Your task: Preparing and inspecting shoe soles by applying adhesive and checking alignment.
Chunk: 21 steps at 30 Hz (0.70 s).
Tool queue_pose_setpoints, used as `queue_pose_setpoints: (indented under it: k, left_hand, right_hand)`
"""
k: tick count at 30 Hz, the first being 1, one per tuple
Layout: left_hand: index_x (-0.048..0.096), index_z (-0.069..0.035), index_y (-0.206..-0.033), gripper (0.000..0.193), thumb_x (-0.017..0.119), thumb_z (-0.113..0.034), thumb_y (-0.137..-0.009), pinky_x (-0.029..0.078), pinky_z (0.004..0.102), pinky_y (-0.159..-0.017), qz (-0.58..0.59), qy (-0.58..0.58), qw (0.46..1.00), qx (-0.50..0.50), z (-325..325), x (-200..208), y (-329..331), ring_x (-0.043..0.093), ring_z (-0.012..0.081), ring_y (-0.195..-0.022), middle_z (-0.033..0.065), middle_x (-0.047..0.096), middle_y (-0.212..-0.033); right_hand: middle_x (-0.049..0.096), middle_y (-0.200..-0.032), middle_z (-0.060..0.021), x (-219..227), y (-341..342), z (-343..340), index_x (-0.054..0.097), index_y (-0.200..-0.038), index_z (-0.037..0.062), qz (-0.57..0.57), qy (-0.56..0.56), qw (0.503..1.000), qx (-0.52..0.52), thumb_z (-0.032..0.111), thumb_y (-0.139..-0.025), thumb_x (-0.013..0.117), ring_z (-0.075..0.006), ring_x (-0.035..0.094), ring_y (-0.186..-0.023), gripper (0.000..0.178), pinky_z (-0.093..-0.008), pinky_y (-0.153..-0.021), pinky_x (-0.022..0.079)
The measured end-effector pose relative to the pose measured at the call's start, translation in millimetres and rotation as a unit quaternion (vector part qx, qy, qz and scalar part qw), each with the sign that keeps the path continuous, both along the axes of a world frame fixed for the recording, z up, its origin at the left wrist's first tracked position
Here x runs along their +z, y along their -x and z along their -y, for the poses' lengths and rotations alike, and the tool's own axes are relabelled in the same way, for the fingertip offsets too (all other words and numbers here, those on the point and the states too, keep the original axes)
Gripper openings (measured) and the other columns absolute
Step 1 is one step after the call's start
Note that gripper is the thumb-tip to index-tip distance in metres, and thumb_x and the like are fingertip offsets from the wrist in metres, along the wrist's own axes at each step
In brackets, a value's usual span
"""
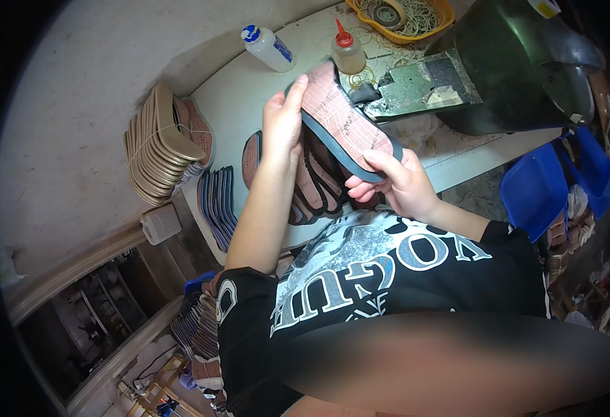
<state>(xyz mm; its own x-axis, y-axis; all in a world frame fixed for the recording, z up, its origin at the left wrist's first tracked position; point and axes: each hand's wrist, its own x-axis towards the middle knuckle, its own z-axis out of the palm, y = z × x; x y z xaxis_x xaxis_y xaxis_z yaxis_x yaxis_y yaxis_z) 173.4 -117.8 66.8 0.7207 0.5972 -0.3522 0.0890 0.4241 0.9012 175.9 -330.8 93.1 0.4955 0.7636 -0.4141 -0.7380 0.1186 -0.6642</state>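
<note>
A shoe sole [347, 121] with a pinkish, crosshatched top and a dark edge is held up in both hands above the table. My left hand [283, 118] grips its far, left end, with the thumb lying on the top face. At the near right end, my right hand [399, 182] holds it between the thumb on top and fingers curled beneath. Below the hands lie several similar pink soles [310, 184] with dark rims, partly covered by my left forearm and the held sole.
A bundle of tan soles [162, 139] leans by the wall; thin blue-edged soles [216, 205] stand nearby. Behind are a white bottle [270, 50], a red-capped bottle [348, 52] and a yellow basket [406, 24] of bands. A dark green machine [514, 69] fills the right; blue chairs [533, 187] stand beyond.
</note>
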Motion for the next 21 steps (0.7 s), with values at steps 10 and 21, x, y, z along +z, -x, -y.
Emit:
queue_pose_setpoints:
  k: [10,21]
  left_hand:
    - [0.061,-0.008,-0.122,0.067,0.075,-0.051,-0.073,0.018,0.0473,-0.114,0.087,-0.637,0.687,-0.339,-64,42,-34,0.029,0.0339,-0.138,0.0196,0.048,-0.137]
    - [0.064,-0.005,-0.09,0.041,0.074,-0.043,-0.077,0.043,0.0355,-0.085,-0.027,-0.473,0.567,-0.674,-59,73,-66,0.056,0.0158,-0.078,0.0046,0.059,-0.073]
  right_hand:
    - [0.069,-0.084,-0.0162,-1,-8,-31,0.061,-0.104,-0.0046,-0.01,0.0,0.999,-0.044,0.026,-0.096,0.052,-0.0213,0.069,-0.069,0.033,-0.03,-0.064,0.057]
    - [0.066,-0.098,-0.02,8,-15,-36,0.056,-0.116,-0.0081,-0.014,-0.01,1.0,-0.021,0.032,-0.098,0.053,-0.0216,0.07,-0.084,0.044,-0.0287,-0.074,0.058]
